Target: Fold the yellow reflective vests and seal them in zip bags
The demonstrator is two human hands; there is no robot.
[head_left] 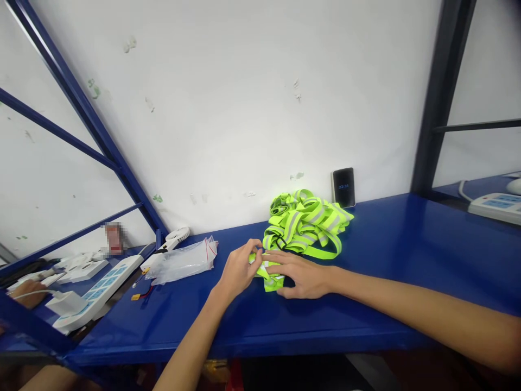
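A small folded piece of neon yellow-green strap with grey reflective stripes lies on the blue table. My left hand pinches its left end between thumb and fingers. Across its top and right side rests my right hand, palm down, with fingers stretched out and the thumb apart. Just behind my hands is a tangled pile of the same reflective straps, with a black buckle near its front left. Part of the small piece is hidden under my fingers.
A phone leans on the wall behind the pile. Clear plastic bags, a white fan and a yellow connector lie to the left. Beyond the blue frame are a power strip and another person's hand.
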